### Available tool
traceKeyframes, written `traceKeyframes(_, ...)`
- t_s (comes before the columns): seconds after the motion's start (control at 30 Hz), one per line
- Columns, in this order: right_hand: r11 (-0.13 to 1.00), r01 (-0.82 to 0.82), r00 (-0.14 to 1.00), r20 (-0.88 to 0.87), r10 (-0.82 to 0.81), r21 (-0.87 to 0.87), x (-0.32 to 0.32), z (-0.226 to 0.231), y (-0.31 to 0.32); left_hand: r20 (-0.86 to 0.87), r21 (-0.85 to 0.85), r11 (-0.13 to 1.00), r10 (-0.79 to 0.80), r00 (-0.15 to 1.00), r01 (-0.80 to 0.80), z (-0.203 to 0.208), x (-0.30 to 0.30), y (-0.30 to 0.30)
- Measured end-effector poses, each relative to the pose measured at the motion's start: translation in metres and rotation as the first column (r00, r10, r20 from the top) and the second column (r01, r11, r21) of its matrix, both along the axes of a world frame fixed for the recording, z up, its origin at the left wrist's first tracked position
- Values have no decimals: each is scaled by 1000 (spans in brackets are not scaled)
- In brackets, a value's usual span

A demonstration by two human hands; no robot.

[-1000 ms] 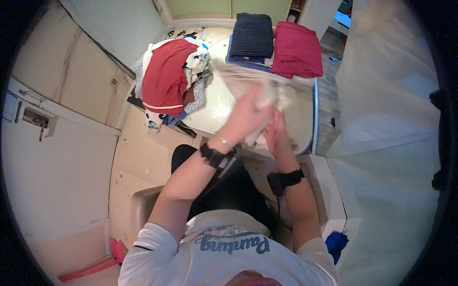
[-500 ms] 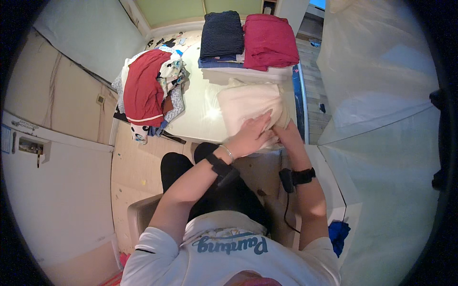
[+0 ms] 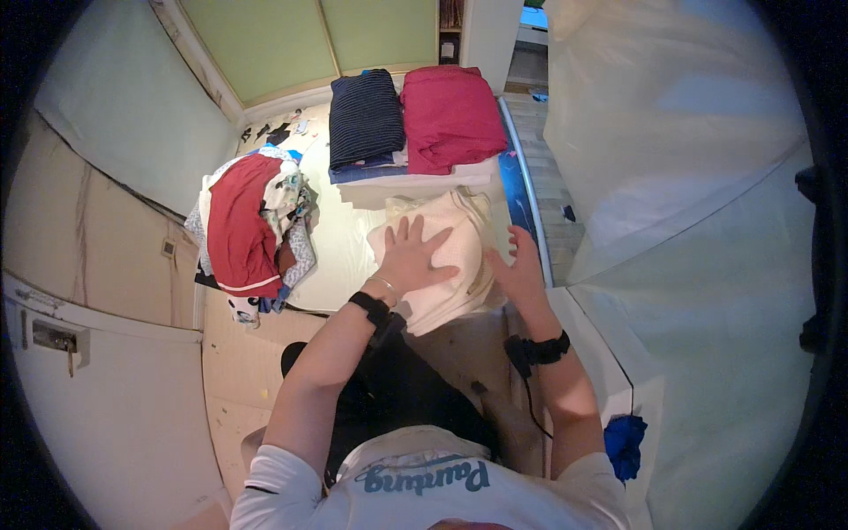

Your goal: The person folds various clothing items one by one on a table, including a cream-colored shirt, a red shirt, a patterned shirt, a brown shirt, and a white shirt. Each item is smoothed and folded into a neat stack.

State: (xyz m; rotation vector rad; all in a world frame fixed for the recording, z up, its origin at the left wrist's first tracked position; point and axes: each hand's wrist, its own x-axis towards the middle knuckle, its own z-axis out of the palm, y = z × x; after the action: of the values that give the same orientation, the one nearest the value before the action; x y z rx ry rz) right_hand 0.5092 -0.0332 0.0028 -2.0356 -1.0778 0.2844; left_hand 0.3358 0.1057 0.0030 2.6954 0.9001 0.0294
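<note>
A cream-white folded garment [image 3: 461, 237] lies on the near right part of the low white table [image 3: 334, 256], its near edge at the table's front. Spread flat over its left side is my left hand [image 3: 412, 258], fingers stretched and apart. My right hand [image 3: 519, 272] hovers by the garment's right edge with thumb and fingers apart, holding nothing. Whether its fingertips touch the cloth I cannot tell. Both wrists wear black straps, and the left one also has a thin bangle.
Behind the garment stand two folded stacks, one topped by dark striped cloth [image 3: 366, 117], the other by crimson cloth [image 3: 452, 119]. On the left sits a loose heap with a red garment [image 3: 245, 225]. A translucent sheet [image 3: 671, 177] hangs at right, near a blue cloth [image 3: 624, 446].
My right hand has come off the garment's right edge and opened. My left hand has spread its fingers and shifted to the garment's left side. The view has tilted.
</note>
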Motion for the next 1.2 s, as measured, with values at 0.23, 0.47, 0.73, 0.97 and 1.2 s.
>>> traceKeyframes(0.23, 949, -153, 961, -267, 77, -277, -8, -50, 1, -70, -83, 997, -3, 998, -3, 4, 15, 12)
traceKeyframes(0.47, 931, -107, 953, -302, -4, -348, 0, -60, 3, 207, -144, 988, 87, 974, -58, -27, -8, 29)
traceKeyframes(0.73, 949, -203, 757, -653, -4, -242, -3, -11, 9, 560, -192, 921, 385, 734, -338, -48, -78, -10)
traceKeyframes(0.97, 984, -178, 865, -479, 150, -14, -36, 26, 17, 490, -703, 689, 649, 582, -177, -53, -99, -53)
traceKeyframes(1.2, 991, -39, 992, 116, 53, -125, -28, 173, 11, 609, -561, 818, 512, 606, -128, -8, -84, -38)
